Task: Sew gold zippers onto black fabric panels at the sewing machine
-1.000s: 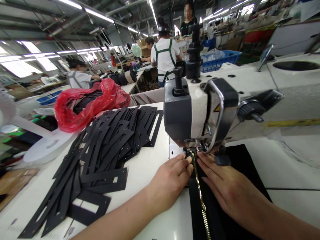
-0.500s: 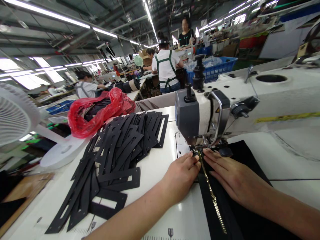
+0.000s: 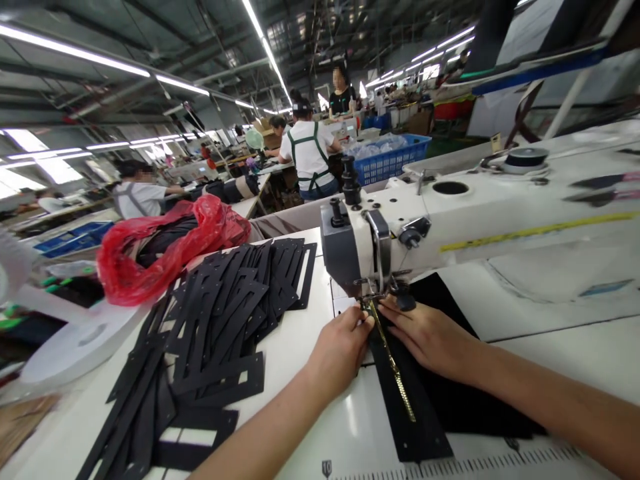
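A sewing machine (image 3: 345, 250) stands before me. Below its presser foot runs a gold-toothed zipper (image 3: 395, 368), set along a black strip with small holes (image 3: 417, 437) that points toward me. My left hand (image 3: 336, 350) is at the strip's left edge, close by the foot, its thumb and fingers pinched together on that edge. On the zipper's other side my right hand (image 3: 433, 341) lies flat with fingers stretched out, pressing on the black material. A wider black piece of fabric (image 3: 480, 403) spreads under the right hand and forearm. The needle itself is hidden.
Black slotted pieces (image 3: 225, 320) lie heaped on the table at left. Behind them sits a red plastic bag (image 3: 150, 253) with dark material inside. A white fan (image 3: 75, 333) stands far left. Beyond the machine are a blue crate (image 3: 393, 160) and several people at work.
The view has swung to the right and moved back slightly, showing more of the machine arm and the strip's near end. Both hands stay beside the presser foot; the left fingers look more curled.
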The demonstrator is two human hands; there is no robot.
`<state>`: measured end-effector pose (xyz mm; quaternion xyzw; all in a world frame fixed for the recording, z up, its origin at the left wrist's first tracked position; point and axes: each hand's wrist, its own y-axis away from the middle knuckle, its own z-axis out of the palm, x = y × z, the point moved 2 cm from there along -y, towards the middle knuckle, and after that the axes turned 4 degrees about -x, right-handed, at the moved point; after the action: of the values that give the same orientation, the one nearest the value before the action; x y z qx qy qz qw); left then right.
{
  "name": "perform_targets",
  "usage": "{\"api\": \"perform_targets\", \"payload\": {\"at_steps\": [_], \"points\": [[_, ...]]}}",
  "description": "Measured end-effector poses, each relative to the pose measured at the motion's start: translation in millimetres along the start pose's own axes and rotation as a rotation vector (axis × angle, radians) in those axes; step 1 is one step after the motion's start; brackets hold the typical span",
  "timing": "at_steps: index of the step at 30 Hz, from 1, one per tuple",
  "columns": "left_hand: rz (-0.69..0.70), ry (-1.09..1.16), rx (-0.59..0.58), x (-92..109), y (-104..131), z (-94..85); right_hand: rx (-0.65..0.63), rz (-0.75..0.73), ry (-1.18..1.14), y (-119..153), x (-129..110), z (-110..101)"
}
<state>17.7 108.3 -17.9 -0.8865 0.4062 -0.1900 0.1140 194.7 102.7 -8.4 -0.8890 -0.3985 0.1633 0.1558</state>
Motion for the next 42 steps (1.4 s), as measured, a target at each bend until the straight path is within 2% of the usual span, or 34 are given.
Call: {"api": "perform_targets", "payload": {"at_steps": [5, 9, 12, 15, 24, 28, 33, 36, 42], "points": [[0.0, 0.077, -0.005, 5, 10, -4.8, -0.101, 0.084, -0.111, 9, -26, -20], [-0.035, 0.114, -0.002, 15, 19, -6.6, -0.158, 0.246, -0.104, 11, -42, -17], [-0.06, 0.11, 0.015, 16, 20, -3.9, -0.153, 0.318, -0.068, 3, -41, -6], [-0.058, 0.089, 0.039, 14, 18, -1.7, -0.148, 0.317, -0.075, -3, -37, 0], [-0.029, -0.006, 0.057, 17, 18, -3.4, -0.099, 0.321, -0.092, 2, -37, -10], [0.047, -0.071, 0.057, 27, 25, -4.5, -0.081, 0.202, -0.073, 21, -47, -14], [0.142, -0.14, 0.053, 44, 40, -7.7, 0.06, -0.01, 0.153, 44, -60, -14], [0.162, -0.149, 0.044, 53, 49, -10.8, 0.106, -0.06, 0.197, 52, -64, -12], [0.207, -0.174, 0.025, 58, 55, -13.1, 0.096, -0.104, 0.214, 61, -71, -14]]}}
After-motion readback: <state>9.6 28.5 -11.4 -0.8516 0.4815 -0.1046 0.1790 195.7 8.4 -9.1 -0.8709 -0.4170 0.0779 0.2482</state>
